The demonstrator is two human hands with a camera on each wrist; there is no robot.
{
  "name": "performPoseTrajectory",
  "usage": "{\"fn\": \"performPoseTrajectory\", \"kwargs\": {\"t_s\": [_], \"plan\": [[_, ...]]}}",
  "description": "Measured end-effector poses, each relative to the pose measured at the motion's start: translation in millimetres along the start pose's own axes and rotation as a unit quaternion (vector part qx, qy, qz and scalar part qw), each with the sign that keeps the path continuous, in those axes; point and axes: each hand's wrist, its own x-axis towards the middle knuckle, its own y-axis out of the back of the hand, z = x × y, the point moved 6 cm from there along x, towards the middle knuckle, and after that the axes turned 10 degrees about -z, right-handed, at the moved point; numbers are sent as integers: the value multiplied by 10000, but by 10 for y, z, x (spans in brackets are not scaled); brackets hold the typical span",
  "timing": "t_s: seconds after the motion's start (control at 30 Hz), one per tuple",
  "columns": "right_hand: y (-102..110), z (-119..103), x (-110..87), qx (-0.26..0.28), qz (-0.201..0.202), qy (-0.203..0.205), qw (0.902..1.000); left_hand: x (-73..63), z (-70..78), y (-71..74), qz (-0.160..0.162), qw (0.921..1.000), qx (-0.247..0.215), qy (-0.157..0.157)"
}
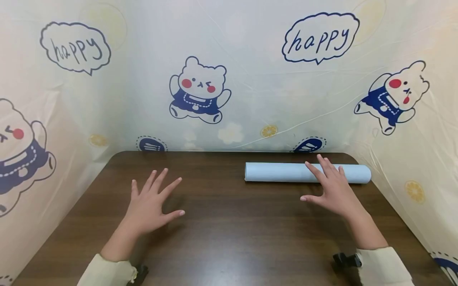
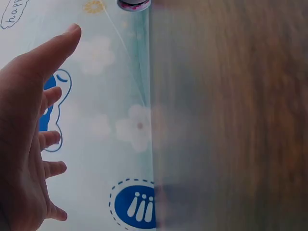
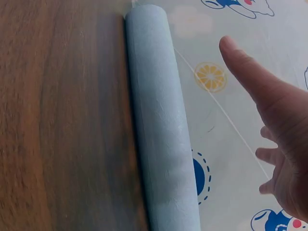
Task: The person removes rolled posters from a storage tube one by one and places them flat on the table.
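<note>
A light blue roll (image 1: 275, 172), a long smooth cylinder, lies sideways along the back right of the brown table. My right hand (image 1: 334, 190) is spread wide, its fingers overlapping the roll in the head view. From the right wrist, the roll (image 3: 161, 115) stretches past with the right hand (image 3: 284, 120) beside it, thumb out and nothing in the grasp. My left hand (image 1: 148, 208) hovers over the left half of the table, fingers apart and holding nothing. In the left wrist view, the left hand (image 2: 24, 120) shows its thumb raised and fingertips pointing at the backdrop.
The brown table (image 1: 214, 226) has a straight back edge and rounded back corners. Cloth (image 1: 250, 91) printed with bears and "happy" bubbles hangs behind it and along both sides. A round end with pink marks (image 2: 134, 5) shows at the top of the left wrist view.
</note>
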Motion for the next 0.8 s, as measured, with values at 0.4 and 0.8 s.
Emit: {"fn": "performPoseTrajectory", "kwargs": {"t_s": [0.4,0.8], "plan": [[24,39,108,214,331,593,9975,162,76,92,229,9959,-808,-330],[-24,84,236,498,-321,250,9979,312,194,101,37,9890,-1409,-443]]}}
